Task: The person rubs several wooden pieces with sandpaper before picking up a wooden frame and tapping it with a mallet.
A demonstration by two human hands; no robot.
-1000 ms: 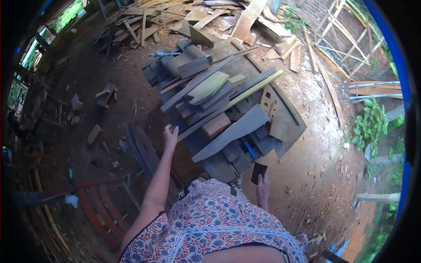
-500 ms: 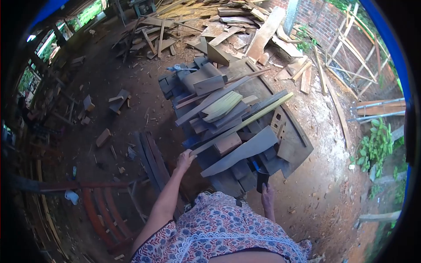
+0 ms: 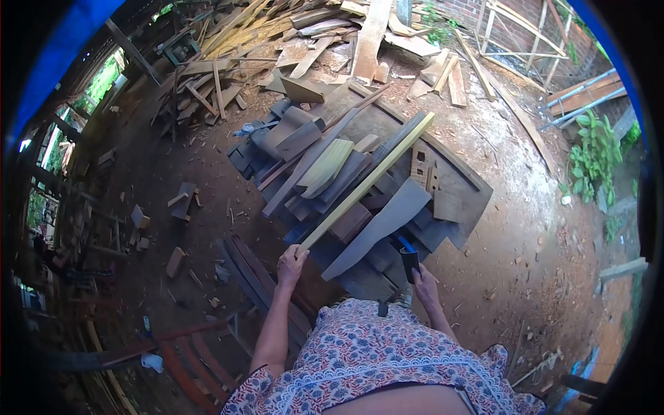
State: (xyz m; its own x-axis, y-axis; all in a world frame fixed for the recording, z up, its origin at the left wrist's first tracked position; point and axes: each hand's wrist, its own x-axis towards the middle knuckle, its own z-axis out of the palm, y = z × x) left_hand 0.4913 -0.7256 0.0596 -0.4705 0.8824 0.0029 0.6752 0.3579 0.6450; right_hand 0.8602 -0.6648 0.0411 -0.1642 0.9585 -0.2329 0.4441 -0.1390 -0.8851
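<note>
My left hand (image 3: 293, 267) is closed around the near end of a long, pale yellow wooden strip (image 3: 370, 181). The strip slants away over the wood pieces on the worktable (image 3: 453, 200). In my right hand (image 3: 426, 285), at the table's near edge, is a black, sleeve-like object (image 3: 410, 264); its exact kind is not clear. A blue piece (image 3: 406, 244) shows at its upper end. Between the hands lies a wide, tapered grey board (image 3: 380, 227). Left of the strip are a reddish-brown block (image 3: 351, 223) and a light pointed board (image 3: 326, 167).
Scrap planks (image 3: 304, 41) are heaped beyond the table. Dark timbers (image 3: 259, 277) lie at the left near my legs, with a reddish slatted wooden frame (image 3: 190, 366) beyond. Offcuts (image 3: 176, 263) and chips litter the ground. A leafy plant (image 3: 595, 149) grows at the right.
The view has shifted, and the strip now points more steeply away from me. The black object is raised and shows more fully in my right hand. Both hands keep their hold.
</note>
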